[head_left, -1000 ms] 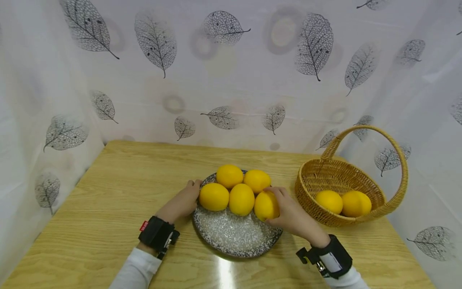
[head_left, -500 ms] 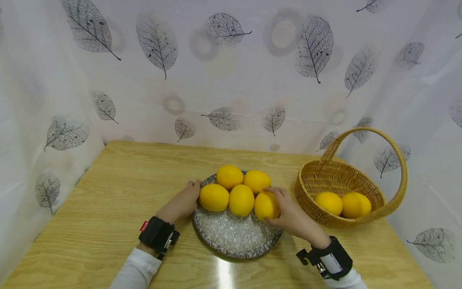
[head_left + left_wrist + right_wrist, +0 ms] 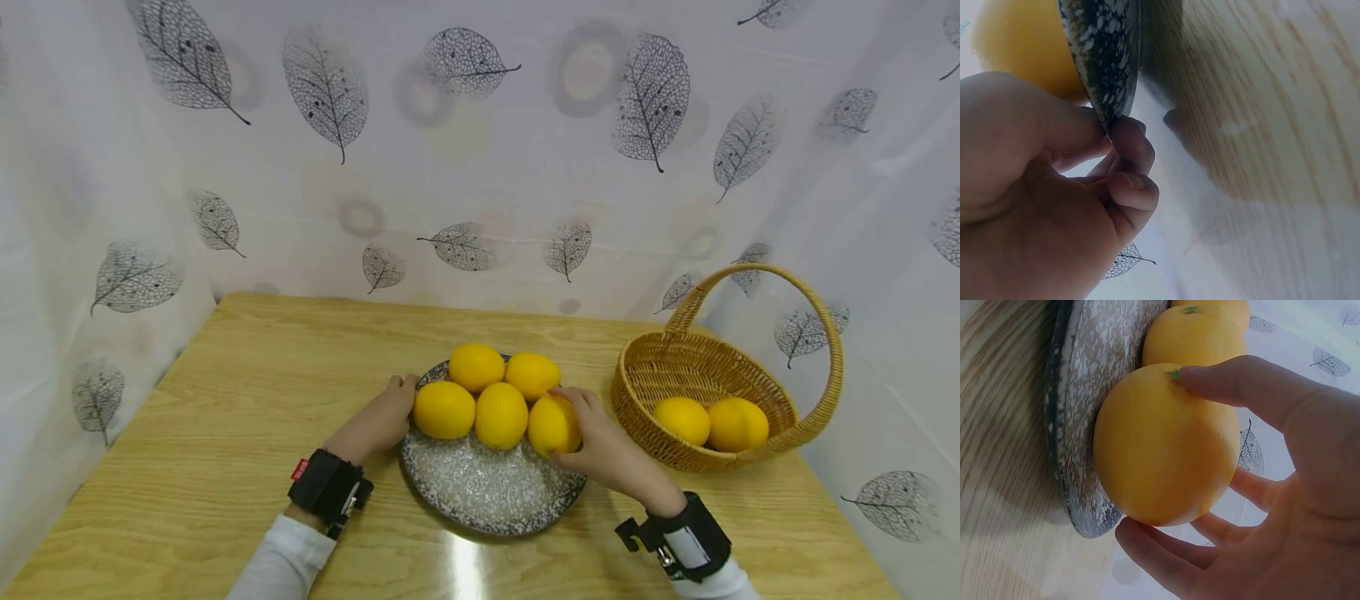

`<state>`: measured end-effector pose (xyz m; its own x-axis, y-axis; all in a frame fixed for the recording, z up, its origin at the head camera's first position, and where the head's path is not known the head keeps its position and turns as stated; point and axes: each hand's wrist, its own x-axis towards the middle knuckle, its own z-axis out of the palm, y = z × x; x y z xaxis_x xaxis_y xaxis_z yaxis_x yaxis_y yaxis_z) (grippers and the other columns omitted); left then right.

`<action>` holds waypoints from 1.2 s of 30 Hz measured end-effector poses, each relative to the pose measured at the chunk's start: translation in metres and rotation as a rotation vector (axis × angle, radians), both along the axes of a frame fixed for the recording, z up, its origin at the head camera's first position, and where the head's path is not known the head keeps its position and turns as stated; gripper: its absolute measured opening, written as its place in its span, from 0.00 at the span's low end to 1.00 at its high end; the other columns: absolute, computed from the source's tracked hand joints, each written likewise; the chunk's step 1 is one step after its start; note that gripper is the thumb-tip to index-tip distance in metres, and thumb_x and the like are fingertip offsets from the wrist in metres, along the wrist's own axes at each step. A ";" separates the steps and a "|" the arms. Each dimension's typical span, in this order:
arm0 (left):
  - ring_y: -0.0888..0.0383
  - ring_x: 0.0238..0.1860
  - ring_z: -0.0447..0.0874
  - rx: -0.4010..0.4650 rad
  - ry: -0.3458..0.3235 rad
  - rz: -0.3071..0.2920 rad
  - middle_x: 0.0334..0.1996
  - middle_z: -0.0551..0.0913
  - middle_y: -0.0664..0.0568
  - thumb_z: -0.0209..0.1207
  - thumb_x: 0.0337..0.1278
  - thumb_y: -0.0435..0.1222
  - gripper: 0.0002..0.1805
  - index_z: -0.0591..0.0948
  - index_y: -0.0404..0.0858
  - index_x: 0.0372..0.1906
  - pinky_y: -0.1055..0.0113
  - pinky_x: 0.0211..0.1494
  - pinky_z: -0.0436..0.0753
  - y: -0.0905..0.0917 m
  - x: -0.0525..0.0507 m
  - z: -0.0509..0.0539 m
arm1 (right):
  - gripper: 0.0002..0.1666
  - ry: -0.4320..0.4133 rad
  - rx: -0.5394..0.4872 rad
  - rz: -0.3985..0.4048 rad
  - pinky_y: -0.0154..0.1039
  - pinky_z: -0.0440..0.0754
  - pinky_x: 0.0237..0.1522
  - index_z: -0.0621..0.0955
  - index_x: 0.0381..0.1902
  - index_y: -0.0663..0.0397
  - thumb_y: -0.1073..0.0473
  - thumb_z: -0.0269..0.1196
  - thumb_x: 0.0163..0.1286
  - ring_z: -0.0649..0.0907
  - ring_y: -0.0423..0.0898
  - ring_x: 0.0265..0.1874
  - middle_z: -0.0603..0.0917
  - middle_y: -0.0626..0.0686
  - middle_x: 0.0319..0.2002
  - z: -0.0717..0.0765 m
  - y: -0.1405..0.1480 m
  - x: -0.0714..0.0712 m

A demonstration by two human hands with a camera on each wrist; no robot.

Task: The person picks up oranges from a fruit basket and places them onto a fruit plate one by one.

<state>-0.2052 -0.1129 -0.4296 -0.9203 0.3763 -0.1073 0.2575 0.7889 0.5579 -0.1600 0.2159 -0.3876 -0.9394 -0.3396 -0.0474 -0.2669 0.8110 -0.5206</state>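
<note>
Stillness over the last second: no visible shift among the five oranges (image 3: 502,415) on the speckled plate (image 3: 491,492), three in front and two behind, nor in the two oranges (image 3: 682,420) inside the wicker basket (image 3: 697,367) to the right. By that evidence, probably a steady hold rather than a carry. Gripped in the right hand (image 3: 602,442), with thumb at the green stem (image 3: 1174,374) and fingers curled round the far side: the rightmost front orange (image 3: 555,427), seemingly resting on the plate. Pinched in the left hand (image 3: 388,414), between thumb above and fingers beneath: the plate's left rim.
</note>
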 end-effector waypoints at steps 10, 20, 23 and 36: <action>0.44 0.50 0.77 -0.001 -0.006 -0.001 0.57 0.71 0.27 0.43 0.67 0.19 0.29 0.61 0.22 0.73 0.47 0.61 0.81 0.001 0.001 0.001 | 0.49 -0.007 -0.012 -0.005 0.67 0.79 0.59 0.63 0.75 0.55 0.60 0.74 0.60 0.76 0.70 0.62 0.63 0.70 0.70 0.002 0.000 0.003; 0.48 0.46 0.76 -0.009 -0.006 -0.004 0.54 0.71 0.29 0.44 0.66 0.19 0.29 0.62 0.22 0.72 0.51 0.56 0.83 0.002 0.000 0.002 | 0.49 -0.052 -0.011 0.008 0.66 0.79 0.59 0.63 0.75 0.55 0.58 0.74 0.61 0.76 0.68 0.62 0.62 0.70 0.71 0.006 0.002 0.002; 0.47 0.46 0.75 -0.013 -0.017 0.000 0.55 0.71 0.29 0.45 0.66 0.19 0.29 0.61 0.23 0.72 0.51 0.57 0.82 0.002 -0.001 0.002 | 0.49 -0.057 0.009 0.022 0.65 0.80 0.59 0.63 0.75 0.55 0.56 0.74 0.61 0.76 0.68 0.62 0.62 0.70 0.72 0.009 0.003 0.001; 0.42 0.54 0.78 -0.013 -0.022 0.003 0.60 0.69 0.25 0.43 0.68 0.20 0.28 0.61 0.23 0.73 0.46 0.64 0.80 0.001 -0.002 0.000 | 0.41 -0.061 0.136 0.050 0.65 0.77 0.61 0.65 0.75 0.54 0.44 0.64 0.73 0.75 0.68 0.65 0.66 0.70 0.71 0.049 0.015 -0.013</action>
<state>-0.2072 -0.1118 -0.4297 -0.9189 0.3718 -0.1318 0.2430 0.7967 0.5534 -0.1729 0.2311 -0.3382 -0.9152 -0.3727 -0.1530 -0.2802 0.8617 -0.4231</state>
